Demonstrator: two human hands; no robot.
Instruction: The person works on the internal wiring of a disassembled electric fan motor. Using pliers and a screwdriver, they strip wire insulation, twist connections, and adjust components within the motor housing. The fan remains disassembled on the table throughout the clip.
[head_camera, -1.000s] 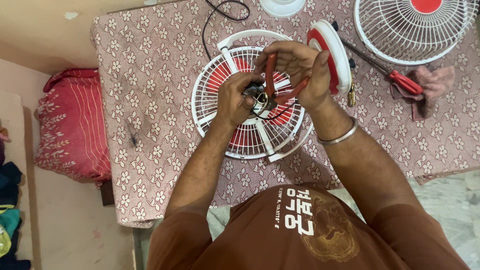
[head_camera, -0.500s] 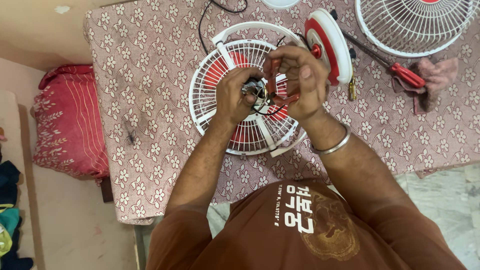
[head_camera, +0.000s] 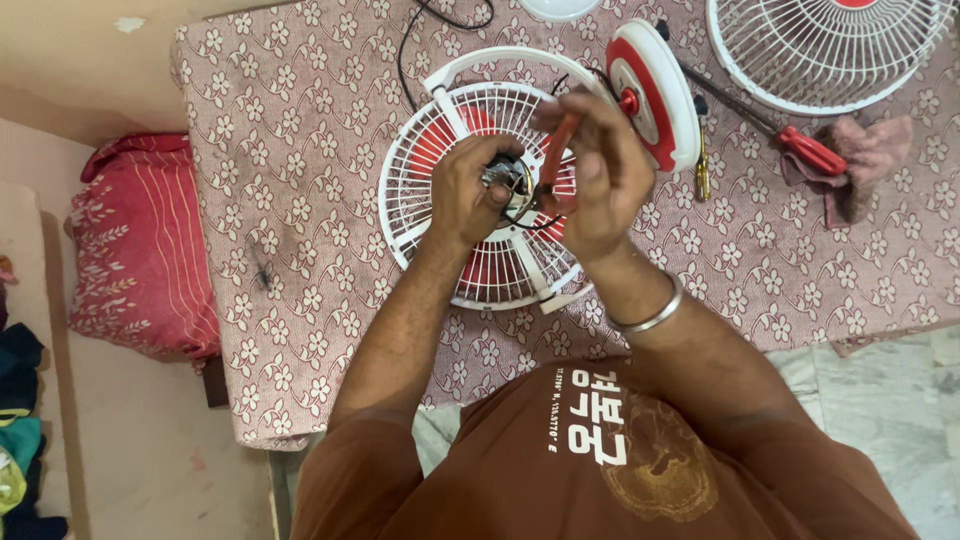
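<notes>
Tablecloth (head_camera: 300, 150): fan motor (head_camera: 503, 175) btwn both hands (head_camera: 560, 180).

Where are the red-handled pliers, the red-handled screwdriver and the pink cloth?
red-handled pliers (head_camera: 556, 150), head view, on the red handle in the right hand.
red-handled screwdriver (head_camera: 812, 152), head view, on its red handle.
pink cloth (head_camera: 872, 150), head view, on its middle folds.

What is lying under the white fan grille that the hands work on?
Under the white fan grille, red blades show through, and the flowered cloth lies beneath. The hands cover its centre.
</notes>
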